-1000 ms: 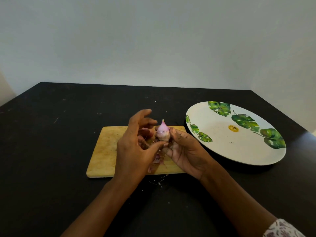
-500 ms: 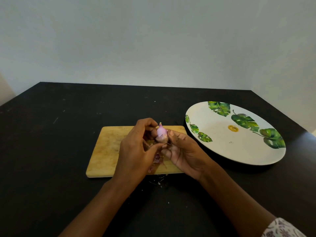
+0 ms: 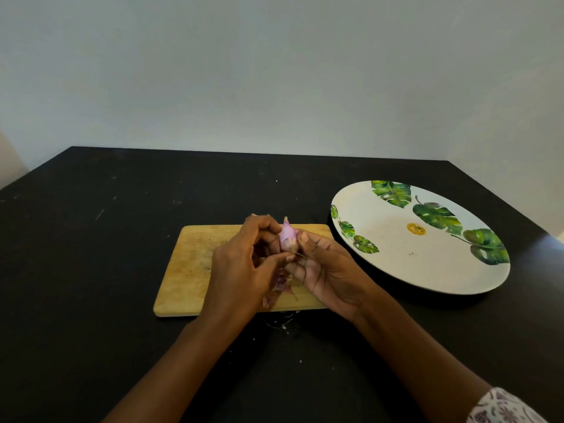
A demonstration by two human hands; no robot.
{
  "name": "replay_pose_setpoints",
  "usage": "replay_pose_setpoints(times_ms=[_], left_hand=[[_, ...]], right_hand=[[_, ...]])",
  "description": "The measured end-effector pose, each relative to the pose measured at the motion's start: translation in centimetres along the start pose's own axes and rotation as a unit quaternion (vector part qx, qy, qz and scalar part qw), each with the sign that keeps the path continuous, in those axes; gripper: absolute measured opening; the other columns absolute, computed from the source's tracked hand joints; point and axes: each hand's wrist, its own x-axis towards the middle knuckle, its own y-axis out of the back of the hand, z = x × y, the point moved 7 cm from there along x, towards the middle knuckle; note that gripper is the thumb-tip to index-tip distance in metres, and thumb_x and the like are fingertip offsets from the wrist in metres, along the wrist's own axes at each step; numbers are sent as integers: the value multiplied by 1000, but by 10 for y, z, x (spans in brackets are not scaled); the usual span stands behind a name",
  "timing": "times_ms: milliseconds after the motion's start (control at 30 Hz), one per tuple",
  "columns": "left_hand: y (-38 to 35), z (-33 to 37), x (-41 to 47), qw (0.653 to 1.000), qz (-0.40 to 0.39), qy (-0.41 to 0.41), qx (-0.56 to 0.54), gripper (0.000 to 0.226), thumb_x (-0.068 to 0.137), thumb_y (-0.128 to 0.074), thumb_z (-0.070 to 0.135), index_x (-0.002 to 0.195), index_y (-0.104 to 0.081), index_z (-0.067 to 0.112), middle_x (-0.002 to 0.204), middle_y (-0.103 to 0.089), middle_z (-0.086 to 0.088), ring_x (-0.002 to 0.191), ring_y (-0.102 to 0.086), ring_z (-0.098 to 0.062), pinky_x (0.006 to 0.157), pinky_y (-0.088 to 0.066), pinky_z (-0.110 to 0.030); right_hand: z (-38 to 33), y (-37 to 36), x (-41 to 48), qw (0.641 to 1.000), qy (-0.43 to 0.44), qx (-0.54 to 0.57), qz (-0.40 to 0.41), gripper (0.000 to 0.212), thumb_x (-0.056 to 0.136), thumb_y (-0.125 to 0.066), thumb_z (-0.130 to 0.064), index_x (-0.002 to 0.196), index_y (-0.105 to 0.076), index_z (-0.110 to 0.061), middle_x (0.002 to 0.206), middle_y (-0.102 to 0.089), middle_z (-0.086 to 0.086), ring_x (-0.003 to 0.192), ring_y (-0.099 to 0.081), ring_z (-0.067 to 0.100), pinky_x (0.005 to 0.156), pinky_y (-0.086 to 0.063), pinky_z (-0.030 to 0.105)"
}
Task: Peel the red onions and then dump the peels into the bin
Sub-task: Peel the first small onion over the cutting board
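A small pale-purple red onion (image 3: 287,238) is held upright above the wooden cutting board (image 3: 192,264), its pointed tip up. My right hand (image 3: 328,270) grips it from the right, thumb against its side. My left hand (image 3: 244,264) closes on it from the left, with curled fingers on its upper side and the thumb pinching at its base. A small heap of reddish peels (image 3: 279,285) lies on the board under my hands, partly hidden by them. No bin is in view.
A large white plate (image 3: 396,254) with green leaf prints sits to the right of the board on the black table (image 3: 91,270). A few peel scraps (image 3: 279,323) lie on the table just in front of the board. A wall stands behind the table.
My left hand's fingers, spread open a second ago, have curled onto the onion. The onion has sunk slightly between both hands.
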Motion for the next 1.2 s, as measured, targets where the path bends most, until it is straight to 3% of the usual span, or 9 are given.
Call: replay_pose_setpoints(times_ms=[100, 200, 300, 367, 467, 700, 900, 1067, 1200], left_hand=[[5, 2, 0, 1000, 28, -1, 5, 59, 70, -78, 8, 109, -45, 37, 92, -57, 21, 90, -60, 3, 72, -50, -10], [7, 3, -2, 999, 38, -16, 20, 68, 70, -77, 7, 121, -41, 34, 101, -54, 27, 100, -55, 14, 82, -46, -6], [7, 4, -5, 996, 43, -56, 54, 63, 71, -76, 4, 122, -45, 26, 107, -58, 16, 103, -57, 6, 85, -47, -9], [8, 7, -6, 994, 55, -68, 63, 57, 72, -73, 8, 120, -46, 24, 107, -58, 12, 103, -57, 2, 85, -47, -8], [8, 6, -4, 996, 53, -50, 51, 54, 73, -71, 9, 116, -45, 26, 104, -52, 24, 101, -55, 8, 82, -45, -4], [0, -9, 2, 1000, -24, 6, 17, 60, 74, -73, 2, 105, -41, 42, 95, -56, 20, 97, -56, 9, 76, -45, -4], [0, -14, 2, 999, -29, 3, 13, 50, 74, -73, -3, 107, -49, 25, 85, -59, 13, 89, -60, 2, 71, -47, -5], [2, -10, 0, 1000, -12, 3, 24, 53, 76, -71, 1, 111, -49, 34, 89, -57, 20, 88, -62, -1, 70, -53, -13], [5, -3, -2, 999, 23, -1, 32, 70, 73, -75, 6, 123, -39, 39, 99, -54, 25, 92, -62, -1, 78, -54, -21]], right_hand=[[0, -2, -1, 1000, 0, 10, 6, 28, 85, -54, -15, 104, -67, 0, 104, -71, 17, 93, -70, 21, 76, -57, 26], [0, 0, 0, 1000, 6, 14, 16, 32, 86, -54, -13, 114, -61, 1, 107, -70, 16, 95, -70, 20, 77, -57, 26], [1, 1, 0, 999, 13, 25, 31, 37, 83, -57, -11, 117, -60, 2, 109, -70, 17, 95, -70, 20, 78, -58, 26], [2, 0, 0, 998, 16, 37, 38, 35, 81, -58, -11, 113, -62, 2, 105, -71, 16, 93, -71, 20, 80, -58, 27], [5, 2, 0, 998, 17, 42, 45, 31, 80, -59, -14, 106, -64, 2, 98, -72, 15, 88, -71, 18, 81, -58, 27], [7, 5, 2, 998, -3, -1, 55, 45, 81, -61, -16, 118, -58, 9, 113, -67, 23, 92, -69, 21, 82, -58, 28], [6, 4, 1, 998, -9, -23, 65, 42, 79, -60, -18, 113, -61, 7, 116, -65, 26, 96, -68, 25, 87, -57, 31], [7, 5, 2, 996, -6, -16, 84, 47, 82, -60, -18, 121, -57, 8, 118, -64, 26, 101, -66, 26, 90, -55, 33], [6, 5, 1, 996, 2, 14, 83, 44, 83, -60, -17, 120, -58, 7, 112, -68, 21, 99, -69, 22, 84, -57, 29]])
